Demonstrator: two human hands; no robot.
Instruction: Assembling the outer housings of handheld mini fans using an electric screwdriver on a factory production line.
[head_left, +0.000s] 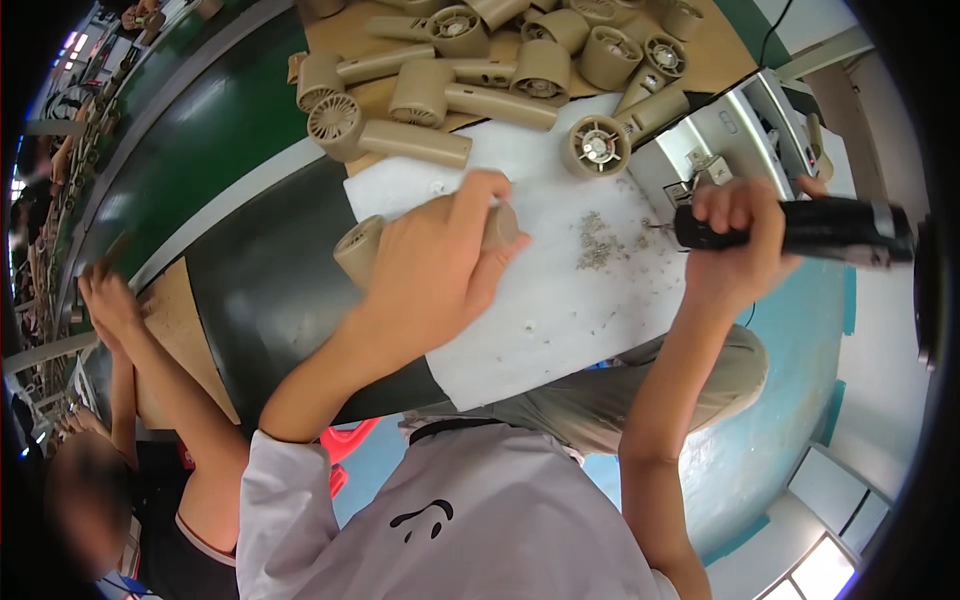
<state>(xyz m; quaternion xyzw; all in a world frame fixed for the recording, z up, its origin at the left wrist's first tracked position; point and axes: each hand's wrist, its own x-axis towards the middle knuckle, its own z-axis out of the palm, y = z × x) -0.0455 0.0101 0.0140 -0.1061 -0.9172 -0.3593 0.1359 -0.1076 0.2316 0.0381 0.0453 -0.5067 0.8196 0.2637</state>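
My left hand (425, 260) is closed around a beige handheld fan (358, 248) over the white foam sheet (520, 340). The fan's round head pokes out on the left of the hand and the end of its handle on the right; the middle is covered by my fingers. My right hand (735, 235) grips a black electric screwdriver (845, 230), held sideways with its bit pointing left. The bit is close to the front of a silver screw feeder (730, 130). Small loose screws (597, 245) lie scattered on the foam between my hands.
Several beige fans lie piled on cardboard (380, 22) at the back. One fan (598, 146) with its rotor showing rests by the feeder. A green conveyor belt (235, 100) runs on the left, beside a dark mat (285, 270). A co-worker's hand (110, 300) is at far left.
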